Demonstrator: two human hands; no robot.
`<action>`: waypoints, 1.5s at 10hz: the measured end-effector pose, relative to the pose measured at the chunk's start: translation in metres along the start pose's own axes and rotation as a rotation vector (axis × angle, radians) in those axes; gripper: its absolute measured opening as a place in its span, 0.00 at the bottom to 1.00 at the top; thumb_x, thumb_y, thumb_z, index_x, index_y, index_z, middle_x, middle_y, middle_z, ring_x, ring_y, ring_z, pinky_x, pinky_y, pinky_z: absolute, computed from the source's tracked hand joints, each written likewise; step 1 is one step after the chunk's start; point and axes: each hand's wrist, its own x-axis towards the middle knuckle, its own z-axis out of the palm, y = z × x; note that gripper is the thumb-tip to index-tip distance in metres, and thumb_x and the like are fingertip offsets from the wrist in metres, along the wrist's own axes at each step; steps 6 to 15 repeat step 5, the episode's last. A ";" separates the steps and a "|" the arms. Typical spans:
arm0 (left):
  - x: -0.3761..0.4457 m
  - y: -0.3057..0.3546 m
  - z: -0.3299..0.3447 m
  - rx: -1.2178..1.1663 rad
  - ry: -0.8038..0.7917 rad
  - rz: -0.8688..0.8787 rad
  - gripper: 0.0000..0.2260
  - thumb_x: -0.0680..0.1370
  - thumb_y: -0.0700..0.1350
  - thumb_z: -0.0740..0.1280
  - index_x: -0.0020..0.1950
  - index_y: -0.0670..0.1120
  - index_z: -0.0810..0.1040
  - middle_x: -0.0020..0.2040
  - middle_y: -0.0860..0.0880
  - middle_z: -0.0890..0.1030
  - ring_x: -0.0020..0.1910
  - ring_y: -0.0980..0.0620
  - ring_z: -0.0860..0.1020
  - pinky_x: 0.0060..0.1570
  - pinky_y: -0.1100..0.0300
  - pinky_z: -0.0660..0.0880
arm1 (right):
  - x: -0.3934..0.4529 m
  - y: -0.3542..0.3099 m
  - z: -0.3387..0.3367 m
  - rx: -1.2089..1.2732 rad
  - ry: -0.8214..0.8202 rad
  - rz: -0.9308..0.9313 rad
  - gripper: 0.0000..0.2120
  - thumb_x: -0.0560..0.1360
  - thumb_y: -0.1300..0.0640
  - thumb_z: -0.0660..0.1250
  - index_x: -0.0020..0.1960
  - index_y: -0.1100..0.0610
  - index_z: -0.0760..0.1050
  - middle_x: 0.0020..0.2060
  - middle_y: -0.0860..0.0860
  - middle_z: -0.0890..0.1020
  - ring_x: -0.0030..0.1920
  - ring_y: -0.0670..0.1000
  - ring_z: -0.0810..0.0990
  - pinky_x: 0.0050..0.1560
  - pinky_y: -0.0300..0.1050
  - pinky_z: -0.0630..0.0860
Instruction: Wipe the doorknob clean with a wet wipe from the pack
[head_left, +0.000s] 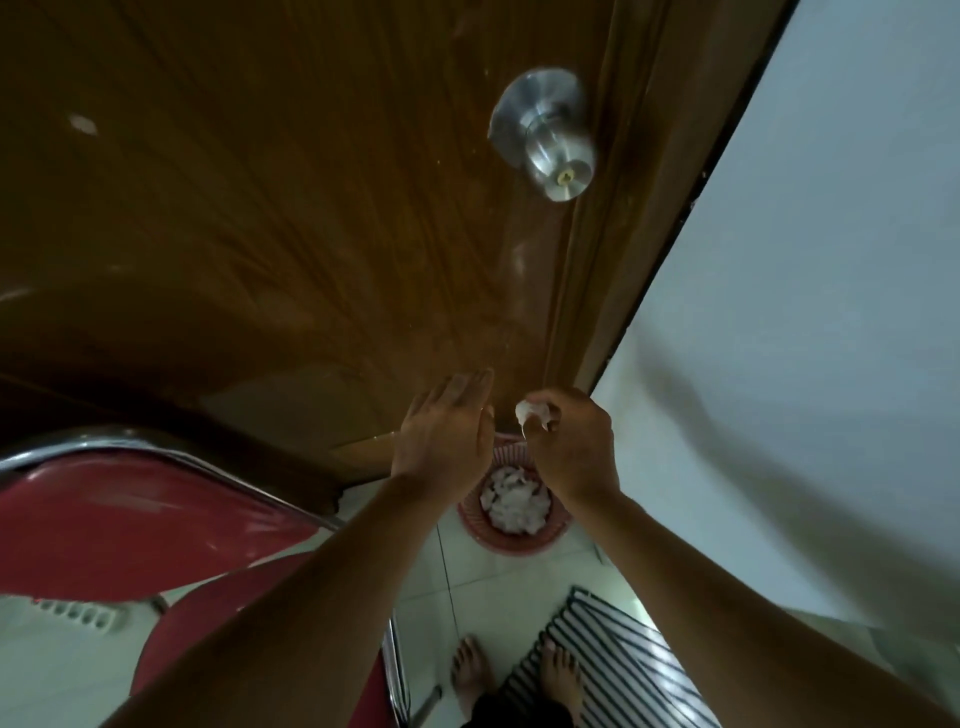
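While the right hand (569, 441) pinches a crumpled white wipe (530, 410) in curled fingers, the left hand (447, 431) is flat beside it, fingers straight, holding nothing; both hover above a pink basket (470, 525) of used wipes on the tiled floor (519, 587); the steel doorknob (556, 150) sits well above, near the brown door's (260, 208) right edge.
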 end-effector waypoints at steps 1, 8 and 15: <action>-0.008 -0.002 0.013 -0.011 -0.058 -0.027 0.21 0.84 0.48 0.56 0.78 0.46 0.65 0.73 0.45 0.73 0.70 0.46 0.72 0.65 0.50 0.69 | -0.004 0.007 0.007 -0.040 -0.080 0.038 0.08 0.76 0.59 0.69 0.54 0.55 0.82 0.47 0.50 0.86 0.46 0.48 0.82 0.43 0.32 0.74; -0.004 0.008 -0.050 0.020 0.029 -0.025 0.22 0.84 0.50 0.57 0.78 0.47 0.65 0.74 0.46 0.72 0.72 0.46 0.70 0.66 0.48 0.67 | 0.004 -0.047 -0.032 -0.127 -0.010 -0.157 0.17 0.82 0.49 0.57 0.66 0.51 0.77 0.59 0.49 0.83 0.59 0.53 0.81 0.62 0.46 0.75; -0.004 0.008 -0.050 0.020 0.029 -0.025 0.22 0.84 0.50 0.57 0.78 0.47 0.65 0.74 0.46 0.72 0.72 0.46 0.70 0.66 0.48 0.67 | 0.004 -0.047 -0.032 -0.127 -0.010 -0.157 0.17 0.82 0.49 0.57 0.66 0.51 0.77 0.59 0.49 0.83 0.59 0.53 0.81 0.62 0.46 0.75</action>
